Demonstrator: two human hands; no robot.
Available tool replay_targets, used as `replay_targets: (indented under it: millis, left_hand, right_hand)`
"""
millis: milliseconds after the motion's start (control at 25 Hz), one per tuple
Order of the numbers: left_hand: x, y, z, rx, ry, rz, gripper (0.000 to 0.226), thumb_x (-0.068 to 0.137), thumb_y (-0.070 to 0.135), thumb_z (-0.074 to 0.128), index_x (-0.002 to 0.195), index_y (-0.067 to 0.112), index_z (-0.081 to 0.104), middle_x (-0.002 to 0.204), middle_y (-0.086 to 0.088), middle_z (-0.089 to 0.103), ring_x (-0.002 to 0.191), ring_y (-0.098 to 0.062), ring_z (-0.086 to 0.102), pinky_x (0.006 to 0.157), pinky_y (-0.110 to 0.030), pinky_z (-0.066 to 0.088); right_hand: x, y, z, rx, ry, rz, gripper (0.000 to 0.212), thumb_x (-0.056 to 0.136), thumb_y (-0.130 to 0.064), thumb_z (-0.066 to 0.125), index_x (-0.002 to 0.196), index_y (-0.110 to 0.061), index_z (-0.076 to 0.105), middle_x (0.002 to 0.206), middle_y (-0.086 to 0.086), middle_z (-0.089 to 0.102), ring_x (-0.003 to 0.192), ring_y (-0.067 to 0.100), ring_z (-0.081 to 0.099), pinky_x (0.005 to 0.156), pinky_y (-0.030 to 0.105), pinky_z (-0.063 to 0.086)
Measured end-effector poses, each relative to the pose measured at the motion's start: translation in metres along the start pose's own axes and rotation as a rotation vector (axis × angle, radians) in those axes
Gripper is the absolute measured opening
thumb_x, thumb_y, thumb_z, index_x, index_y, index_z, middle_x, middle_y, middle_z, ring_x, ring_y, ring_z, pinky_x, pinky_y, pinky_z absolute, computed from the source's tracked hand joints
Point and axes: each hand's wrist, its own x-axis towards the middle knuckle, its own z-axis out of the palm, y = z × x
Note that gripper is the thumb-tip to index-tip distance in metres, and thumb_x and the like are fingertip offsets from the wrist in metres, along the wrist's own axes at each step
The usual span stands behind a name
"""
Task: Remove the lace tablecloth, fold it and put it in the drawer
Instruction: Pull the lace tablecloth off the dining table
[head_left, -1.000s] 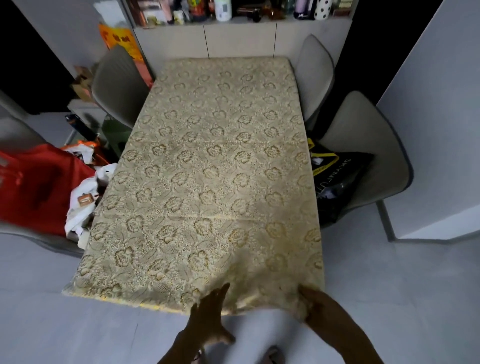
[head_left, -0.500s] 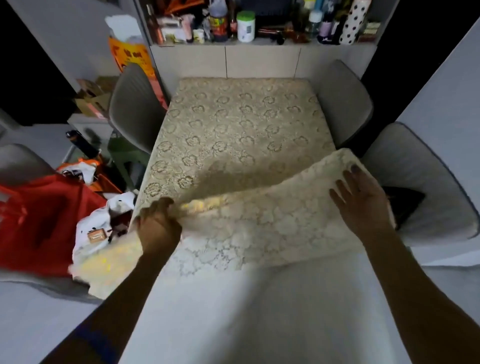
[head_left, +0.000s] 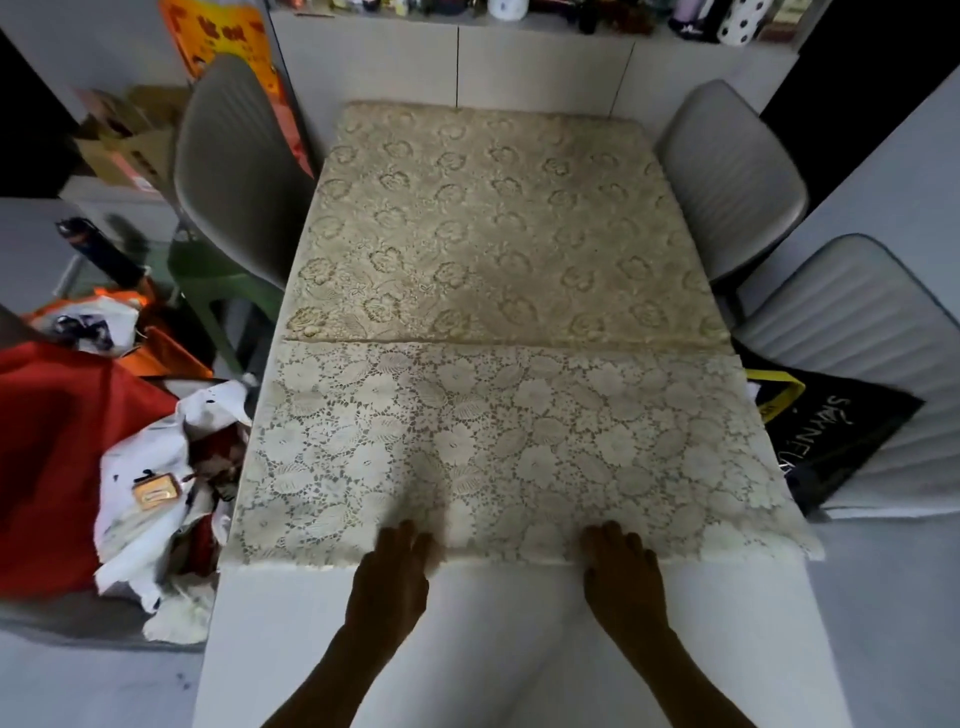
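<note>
Under both hands, the near end of the lace tablecloth (head_left: 498, 447) had been turned over and laid flat on the part still spread on the table (head_left: 467, 649). Half a second before, the two hands were holding that end up in the air over the middle of the table. Now it was down, and its pale back side faced up.

Left of the hands, a chair held red cloth (head_left: 57, 457) and white bags (head_left: 150, 499). The left hand (head_left: 387, 582) lay flat with its fingers straight, pressing the near edge of the fold. It was not gripping anything. Between the two hands, the edge of the fold ran straight across, and bare white table showed on the near side of it. The right hand (head_left: 623, 577) lay the same way, fingers straight and flat on the edge, holding nothing. Right of it, a black bag (head_left: 831, 436) sat on a grey chair (head_left: 883, 374).

Beyond the hands, the far half of the cloth still showed its gold flower side and covered the table up to the white cabinet (head_left: 545, 67).

So the first fold looked done. The cloth was still on the table and needed more folds. No drawer could be seen.
</note>
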Motion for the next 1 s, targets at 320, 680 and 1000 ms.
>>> replay_targets:
  millis: [320, 680, 1000]
  left_hand:
    - [-0.047, 0.008, 0.007, -0.052, -0.15, 0.08, 0.022, 0.082, 0.031, 0.07, 0.098, 0.016, 0.072, 0.096, 0.001, 0.075, 0.087, -0.018, 0.072, 0.082, -0.03, 0.057]
    - [-0.149, 0.027, 0.003, -0.446, -0.578, -0.118, 0.02, 0.084, 0.032, 0.062, 0.104, 0.033, 0.061, 0.109, 0.01, 0.064, 0.102, -0.007, 0.061, 0.094, -0.024, 0.05]
    - [0.024, -0.011, -0.045, -0.383, -0.361, -0.116, 0.036, 0.089, 0.023, 0.06, 0.124, 0.027, 0.053, 0.125, -0.003, 0.063, 0.107, -0.019, 0.06, 0.088, -0.029, 0.049]
  right_hand:
    - [-0.074, 0.018, 0.014, 0.16, -0.036, -0.047, 0.009, 0.072, -0.01, 0.072, 0.074, -0.017, 0.068, 0.076, 0.0, 0.066, 0.068, 0.026, 0.063, 0.062, 0.037, 0.049]
    - [-0.178, 0.051, 0.036, 0.236, -0.319, -0.102, 0.033, 0.081, -0.033, 0.064, 0.114, -0.03, 0.063, 0.117, -0.012, 0.063, 0.105, 0.014, 0.06, 0.088, 0.025, 0.047]
    - [0.006, 0.015, -0.045, 0.652, -0.075, -0.008, 0.057, 0.092, -0.009, 0.052, 0.145, -0.027, 0.039, 0.152, -0.004, 0.04, 0.114, 0.021, 0.061, 0.081, 0.023, 0.044]
